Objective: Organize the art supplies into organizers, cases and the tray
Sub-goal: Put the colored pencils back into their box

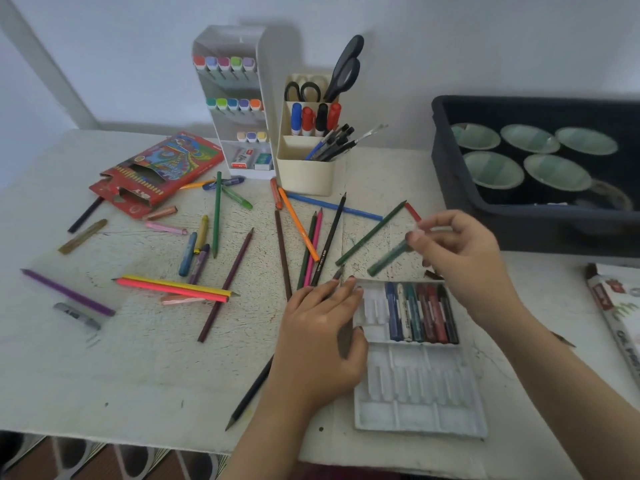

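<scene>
A: Biggest first?

B: White table [104, 375], filling most of the view. Then a dark bin [540, 230] at the far right, holding five pale green bowls [530, 138].

A: And along the back?

B: Tall white organizer [268, 98] against the wall, with rows of markers [225, 62] inside. Just beside it, to the right, a cream organizer [304, 178] with scissors [343, 71], capped markers and pens.

A: Nearer?

B: White crayon tray [415, 403] by the near edge, right of centre, with crayons [420, 313] lined side by side in the right half of its upper row. Red pencil box [156, 171] lying flat at the far left, flap open.

A: Hands?

B: Left hand [318, 337] laid on the tray's left edge. Fingers fairly straight and close together, tips at the upper left corner, thumb on the rim. Right hand [464, 258] raised just beyond the tray's far edge, thumb and forefinger clamped on the top end of a green crayon [386, 259], other fingers loosely curled.

A: That crayon, exactly?

B: Tilted, lower end pointing down-left, between the tray and the fanned pencils. Touching the table or not, impossible to tell.

A: Smallest?

B: Coloured pencils [313, 247] scattered across the middle, loose crayons [188, 254] further left.
</scene>
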